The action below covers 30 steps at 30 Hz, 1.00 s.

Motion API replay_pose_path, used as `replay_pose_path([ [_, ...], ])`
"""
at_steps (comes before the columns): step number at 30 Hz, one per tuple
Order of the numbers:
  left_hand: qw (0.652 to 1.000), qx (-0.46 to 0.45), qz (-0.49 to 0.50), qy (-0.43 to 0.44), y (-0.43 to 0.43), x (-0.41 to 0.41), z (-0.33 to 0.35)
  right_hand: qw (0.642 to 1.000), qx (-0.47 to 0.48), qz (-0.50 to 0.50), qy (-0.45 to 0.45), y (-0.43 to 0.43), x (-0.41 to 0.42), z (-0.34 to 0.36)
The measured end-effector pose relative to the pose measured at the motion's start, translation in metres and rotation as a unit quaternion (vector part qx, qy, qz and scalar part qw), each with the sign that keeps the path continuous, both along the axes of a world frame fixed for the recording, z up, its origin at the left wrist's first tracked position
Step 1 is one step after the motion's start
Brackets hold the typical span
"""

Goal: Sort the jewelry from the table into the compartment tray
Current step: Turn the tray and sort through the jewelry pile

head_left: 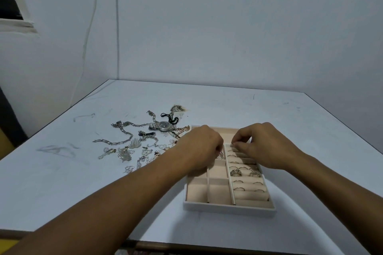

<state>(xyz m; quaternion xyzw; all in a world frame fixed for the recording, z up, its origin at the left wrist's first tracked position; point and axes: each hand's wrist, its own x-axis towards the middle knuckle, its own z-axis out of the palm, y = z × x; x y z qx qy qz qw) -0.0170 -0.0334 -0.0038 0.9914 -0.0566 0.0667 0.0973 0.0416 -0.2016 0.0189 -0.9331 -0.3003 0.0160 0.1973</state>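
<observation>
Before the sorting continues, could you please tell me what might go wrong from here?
1. The right hand pinches at the far ring rolls; a small ring could slip, or seated rings be knocked loose.
2. The left hand hides the tray's middle compartments, so a piece may land in the wrong one.
3. The chains lie tangled around the watch; lifting one may drag others along.

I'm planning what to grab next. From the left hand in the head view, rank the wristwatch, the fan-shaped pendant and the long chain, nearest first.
1. Wristwatch, just beyond and left of the left hand.
2. Fan-shaped pendant, farther left.
3. Long chain, farthest left.
</observation>
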Motion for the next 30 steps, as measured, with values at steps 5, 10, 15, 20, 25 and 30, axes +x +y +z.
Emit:
replay_pose_path([
  [5,0.999,-0.029,0.01,-0.045,0.014,-0.009,0.005,1.0,-0.003,0.008,0.001,0.011,-0.001,0.004],
  [10,0.995,-0.045,0.057,-0.075,0.062,-0.041,0.015,0.997,0.008,0.067,0.022,0.038,-0.003,0.011],
  [15,0.979,-0.065,0.173,-0.087,0.117,-0.087,0.011,0.988,0.001,0.151,0.033,0.09,-0.008,0.015],
  [20,0.951,-0.113,0.27,-0.099,0.149,-0.12,0.003,0.972,-0.037,0.232,0.016,0.151,-0.025,0.007],
  [25,0.937,-0.136,0.312,-0.083,0.158,-0.13,-0.011,0.968,-0.049,0.244,0.018,0.197,-0.036,-0.001],
  [30,0.925,-0.153,0.336,-0.085,0.153,-0.127,-0.018,0.969,-0.068,0.235,0.028,0.223,-0.041,-0.009],
])
